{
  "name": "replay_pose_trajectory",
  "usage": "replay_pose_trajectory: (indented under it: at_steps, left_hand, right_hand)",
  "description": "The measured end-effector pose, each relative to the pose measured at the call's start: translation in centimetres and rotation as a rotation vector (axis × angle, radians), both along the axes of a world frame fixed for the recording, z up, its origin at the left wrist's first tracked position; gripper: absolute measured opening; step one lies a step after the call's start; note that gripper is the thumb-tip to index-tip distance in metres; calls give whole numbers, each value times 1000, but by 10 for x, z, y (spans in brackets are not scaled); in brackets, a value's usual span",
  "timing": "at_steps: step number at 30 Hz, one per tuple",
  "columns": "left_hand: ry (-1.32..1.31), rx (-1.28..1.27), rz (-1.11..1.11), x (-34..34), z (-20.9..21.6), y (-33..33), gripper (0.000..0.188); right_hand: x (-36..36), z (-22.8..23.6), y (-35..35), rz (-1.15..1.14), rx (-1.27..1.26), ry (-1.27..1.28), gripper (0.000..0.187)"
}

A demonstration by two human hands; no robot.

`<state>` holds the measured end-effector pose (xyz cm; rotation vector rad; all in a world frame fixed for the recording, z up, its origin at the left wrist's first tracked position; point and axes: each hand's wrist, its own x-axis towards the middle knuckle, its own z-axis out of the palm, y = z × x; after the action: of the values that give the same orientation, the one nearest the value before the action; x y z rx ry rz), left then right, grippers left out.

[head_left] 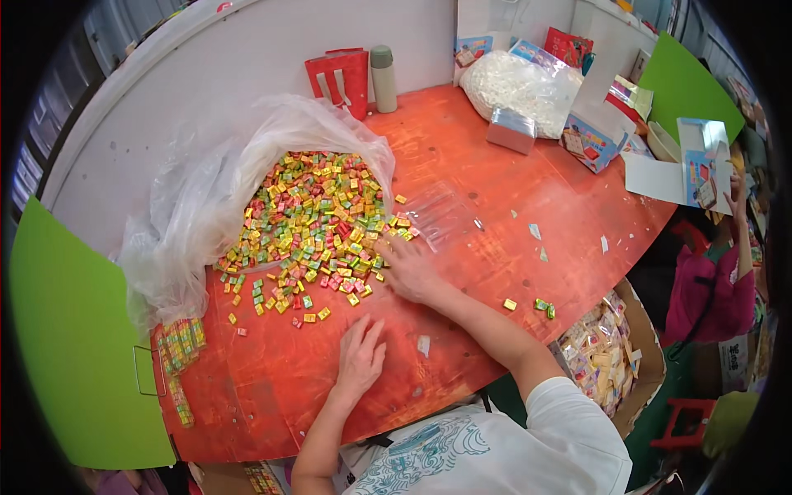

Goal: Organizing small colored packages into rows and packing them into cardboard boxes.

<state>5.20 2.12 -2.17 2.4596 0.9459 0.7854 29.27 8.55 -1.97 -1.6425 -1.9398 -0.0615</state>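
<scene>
Spilling from plastic bag (pixel 169 256), wrapped sweets (pixel 312 223) heap on left of worktop (pixel 503 214). Right hand (pixel 408 271) at their right edge, loosely curled, grip can't tell. Left hand (pixel 361 360) nearer, half-open, empty.

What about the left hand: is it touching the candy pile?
No, the left hand is apart from the candy pile, on its near side; the right hand is at its edge.

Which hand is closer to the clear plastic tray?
Right. The right hand is at the wrapped pieces, near the tray; the left hand is farther off, toward the white shirt.
</scene>
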Motion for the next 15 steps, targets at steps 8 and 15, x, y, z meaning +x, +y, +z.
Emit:
replay_pose_trajectory:
  at_steps: [8,15]
  left_hand:
    - [42,-1,27,-2,-6,4,48]
    - [78,75,26,20,3,-3,49]
  right_hand:
    - [129,-16,32,-149,-19,-234,51]
    - [146,-16,66,-81,-141,-299,52]
